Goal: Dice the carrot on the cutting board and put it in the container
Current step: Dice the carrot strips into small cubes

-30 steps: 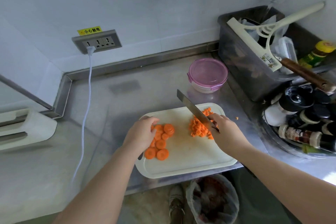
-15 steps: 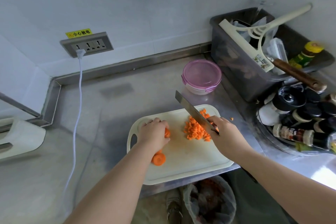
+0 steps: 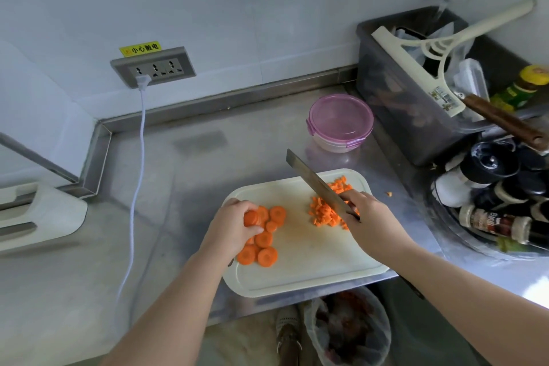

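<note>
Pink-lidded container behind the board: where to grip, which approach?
Probably span the round lid rim of the container from above: it sits upright, lid on, low and wide. The grey bin crowds its right side, so any side approach should come from the left.

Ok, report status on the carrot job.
Left hand grips stacked carrot slices; right hand holds knife. Diced pile on cutting board. Container lid on.

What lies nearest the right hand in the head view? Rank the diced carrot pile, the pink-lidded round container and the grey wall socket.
1. Pile of small orange diced carrot pieces: on the white cutting board, beside the right hand.
2. Round container with a pink lid: on the steel counter behind the board.
3. Grey wall socket: far back left.
</note>
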Demonstrator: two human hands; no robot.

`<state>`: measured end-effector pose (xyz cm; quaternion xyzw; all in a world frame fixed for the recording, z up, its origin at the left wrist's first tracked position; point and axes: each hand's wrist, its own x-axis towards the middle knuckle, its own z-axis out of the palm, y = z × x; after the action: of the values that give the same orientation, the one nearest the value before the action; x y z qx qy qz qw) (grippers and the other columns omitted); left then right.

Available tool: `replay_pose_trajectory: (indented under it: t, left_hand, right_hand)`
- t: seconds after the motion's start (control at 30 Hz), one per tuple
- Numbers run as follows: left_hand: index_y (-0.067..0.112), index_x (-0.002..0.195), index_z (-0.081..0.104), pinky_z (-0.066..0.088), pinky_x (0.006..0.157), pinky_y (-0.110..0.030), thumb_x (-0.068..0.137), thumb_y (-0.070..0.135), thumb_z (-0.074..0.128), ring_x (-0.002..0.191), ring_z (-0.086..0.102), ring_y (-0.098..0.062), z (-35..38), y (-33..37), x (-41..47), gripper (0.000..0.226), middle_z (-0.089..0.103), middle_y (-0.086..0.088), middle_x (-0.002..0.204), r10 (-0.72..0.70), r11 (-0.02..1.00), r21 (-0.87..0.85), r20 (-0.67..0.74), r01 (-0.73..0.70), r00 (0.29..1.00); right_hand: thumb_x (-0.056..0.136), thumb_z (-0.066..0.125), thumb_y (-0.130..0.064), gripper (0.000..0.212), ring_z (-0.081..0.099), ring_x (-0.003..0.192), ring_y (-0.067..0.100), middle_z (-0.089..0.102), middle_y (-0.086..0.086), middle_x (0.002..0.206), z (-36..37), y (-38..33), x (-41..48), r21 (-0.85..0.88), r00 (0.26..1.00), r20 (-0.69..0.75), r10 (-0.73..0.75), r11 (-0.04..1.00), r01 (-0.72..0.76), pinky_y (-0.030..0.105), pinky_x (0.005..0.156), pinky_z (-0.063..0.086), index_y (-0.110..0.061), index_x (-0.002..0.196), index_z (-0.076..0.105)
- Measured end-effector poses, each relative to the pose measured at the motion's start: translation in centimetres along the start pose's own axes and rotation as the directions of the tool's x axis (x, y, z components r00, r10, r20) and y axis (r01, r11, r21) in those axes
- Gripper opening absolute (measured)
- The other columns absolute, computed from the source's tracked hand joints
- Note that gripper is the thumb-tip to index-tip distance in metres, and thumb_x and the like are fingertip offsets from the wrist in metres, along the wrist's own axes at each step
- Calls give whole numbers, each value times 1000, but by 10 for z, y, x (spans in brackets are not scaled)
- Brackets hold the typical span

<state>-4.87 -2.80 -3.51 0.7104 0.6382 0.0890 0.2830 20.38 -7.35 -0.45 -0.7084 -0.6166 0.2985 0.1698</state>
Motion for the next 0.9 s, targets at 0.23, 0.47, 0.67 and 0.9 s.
replay_pose_trajectory:
  t: [0.23, 0.47, 0.67, 0.9]
  left_hand:
    - [17, 110, 65, 42, 75, -27, 83, 19, 70, 94, 59, -20, 3, -9, 1, 28, 60, -1, 104, -91, 996, 7, -207, 94, 974]
    - [27, 126, 57, 44, 92, -34, 87, 32, 64, 117, 46, -18, 3, -4, 10, 40, 47, 7, 128, -28, 987, 155, -95, 42, 995]
    - [32, 133, 47, 34, 103, -33, 88, 34, 61, 127, 37, -21, 5, 11, 17, 48, 46, 8, 133, 65, 902, 423, 59, -84, 996]
    - [35, 97, 66, 38, 93, -32, 90, 24, 53, 108, 52, -16, -7, 17, 18, 18, 60, 12, 107, 22, 962, 271, -35, -11, 999]
  right_hand:
    - [97, 46, -15, 25, 53, 75, 16, 55, -1, 96, 3, -1, 1, -11, 1000, 12, -20, 1000, 20, 33, 64, 48, -22, 119, 57]
    - [97, 46, -17, 23, 51, 72, 11, 54, -2, 93, 2, 1, 0, -10, 999, 16, -36, 999, 36, 28, 60, 44, -21, 116, 57]
    - [97, 47, -15, 23, 54, 75, 14, 56, -2, 95, 0, 3, -1, 0, 999, 16, -35, 999, 35, 33, 62, 49, -23, 116, 58]
    - [97, 48, -17, 20, 55, 74, 12, 57, -3, 94, -3, 7, -2, 10, 999, 9, -42, 999, 42, 23, 57, 42, -20, 114, 58]
